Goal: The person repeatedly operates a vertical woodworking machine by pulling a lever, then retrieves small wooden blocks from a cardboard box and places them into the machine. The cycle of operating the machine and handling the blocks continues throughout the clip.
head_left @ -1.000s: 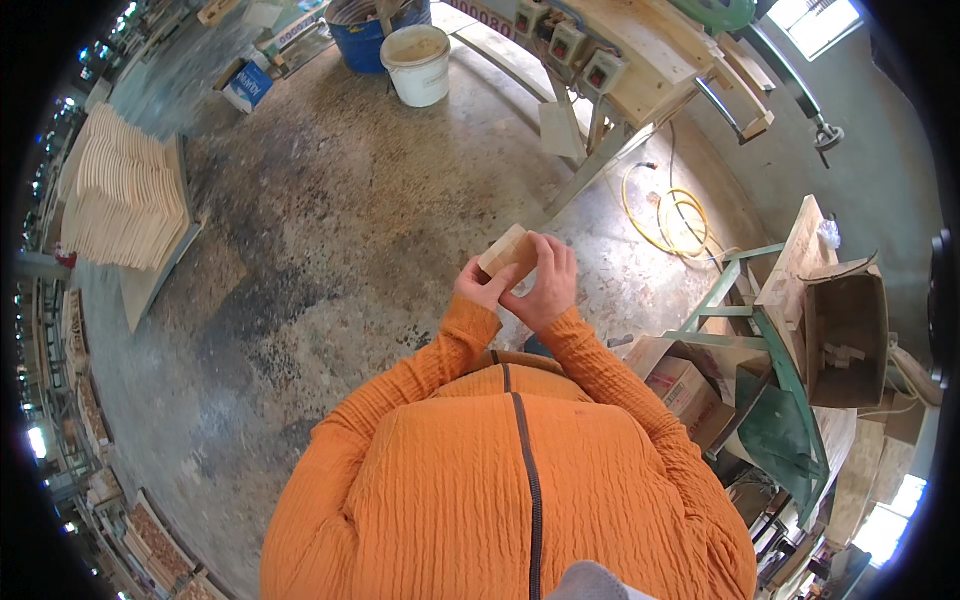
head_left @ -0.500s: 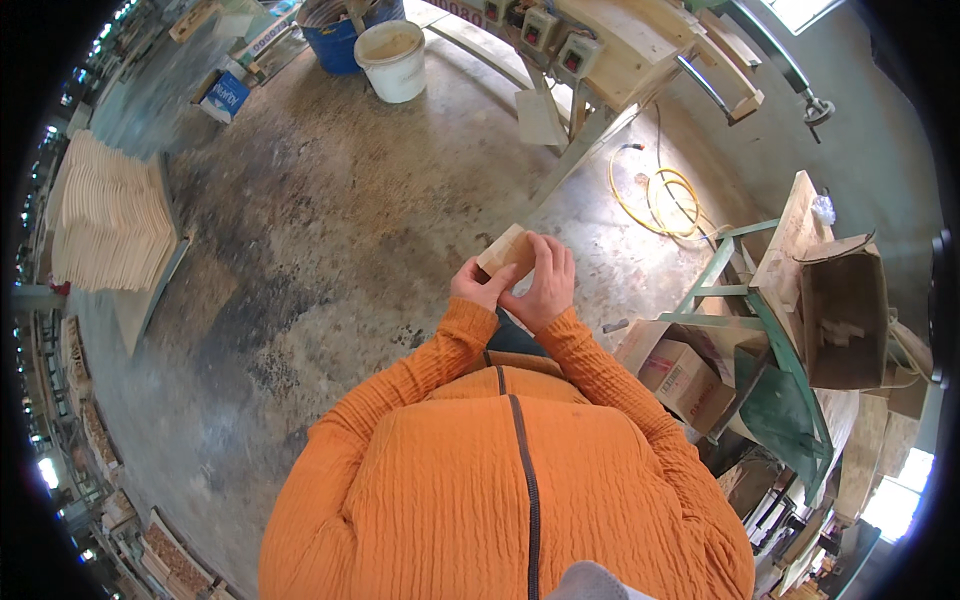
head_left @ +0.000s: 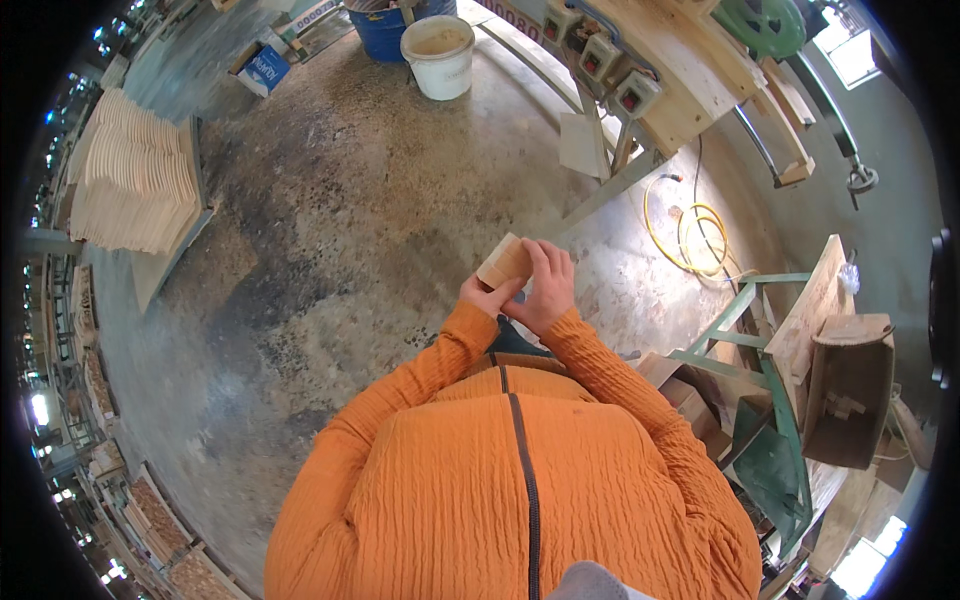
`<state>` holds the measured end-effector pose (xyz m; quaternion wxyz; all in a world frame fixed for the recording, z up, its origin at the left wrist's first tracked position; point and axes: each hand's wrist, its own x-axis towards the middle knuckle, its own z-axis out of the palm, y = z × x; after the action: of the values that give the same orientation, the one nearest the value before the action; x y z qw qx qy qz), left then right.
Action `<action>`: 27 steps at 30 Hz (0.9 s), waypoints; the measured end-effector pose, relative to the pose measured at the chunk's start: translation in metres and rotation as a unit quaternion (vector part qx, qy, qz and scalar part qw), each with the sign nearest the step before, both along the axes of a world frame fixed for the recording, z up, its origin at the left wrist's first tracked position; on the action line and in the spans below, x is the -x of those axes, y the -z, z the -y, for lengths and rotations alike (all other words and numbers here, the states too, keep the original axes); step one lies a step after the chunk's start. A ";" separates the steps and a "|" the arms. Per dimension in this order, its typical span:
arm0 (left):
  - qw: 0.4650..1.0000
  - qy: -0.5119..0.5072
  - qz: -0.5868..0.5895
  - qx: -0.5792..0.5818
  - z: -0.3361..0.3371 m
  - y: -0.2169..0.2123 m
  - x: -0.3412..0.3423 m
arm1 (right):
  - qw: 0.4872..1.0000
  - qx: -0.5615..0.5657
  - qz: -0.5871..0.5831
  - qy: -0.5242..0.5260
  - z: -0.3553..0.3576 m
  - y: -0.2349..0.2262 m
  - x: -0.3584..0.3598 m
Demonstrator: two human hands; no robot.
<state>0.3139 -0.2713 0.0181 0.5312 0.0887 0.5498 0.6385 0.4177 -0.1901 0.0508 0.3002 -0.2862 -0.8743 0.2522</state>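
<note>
Between my two hands, in front of my chest and over the concrete floor, is a small pale wooden block (head_left: 505, 260). My left hand (head_left: 488, 295) grips its lower left side, thumb laid along the near edge. My right hand (head_left: 547, 288) closes on the right side, its fingers bent over the upper right corner. The hands nearly touch at the thumbs. The block is tilted, its far-left end standing free of the fingers; its underside and some of my fingertips are hidden.
A stack of curved wooden pieces (head_left: 135, 175) stands at the left. A white bucket (head_left: 440, 62) and a blue drum (head_left: 385, 30) are far ahead. A yellow hose (head_left: 690, 240) lies coiled beyond a green-framed stand (head_left: 787, 420) with a cardboard box (head_left: 850, 400) at the right. A machine bench (head_left: 690, 85) rises ahead right.
My view has swung left, so the surroundings shift right and the right-hand boxes lower. The block has been turned a little more upright between my hands, which stay closed on it.
</note>
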 end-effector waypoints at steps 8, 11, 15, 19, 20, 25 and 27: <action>0.928 0.188 0.268 -0.176 -0.047 0.001 0.050 | 0.977 0.153 -0.091 -0.120 -0.059 0.004 0.002; 0.948 0.200 0.204 -0.140 -0.070 0.008 0.054 | 0.978 0.150 -0.090 -0.112 -0.077 0.009 0.002; 0.980 0.165 0.101 -0.054 -0.095 -0.017 0.057 | 0.983 0.115 -0.123 -0.077 -0.103 0.018 0.008; 0.983 0.153 0.090 -0.053 -0.109 -0.024 0.066 | 0.985 0.095 -0.129 -0.068 -0.118 0.012 0.018; 0.983 0.150 0.091 -0.051 -0.112 -0.027 0.069 | 0.985 0.094 -0.131 -0.067 -0.121 0.011 0.021; 0.984 0.155 0.073 -0.057 -0.125 -0.038 0.085 | 0.984 0.081 -0.146 -0.057 -0.130 0.008 0.036; 0.983 0.167 0.039 -0.061 -0.130 -0.043 0.092 | 0.983 0.079 -0.158 -0.050 -0.133 0.006 0.044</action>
<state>0.2223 -0.1413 0.0610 0.6451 0.1858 0.4662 0.5761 0.3739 -0.0572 0.0445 0.3982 -0.2214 -0.8064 0.3770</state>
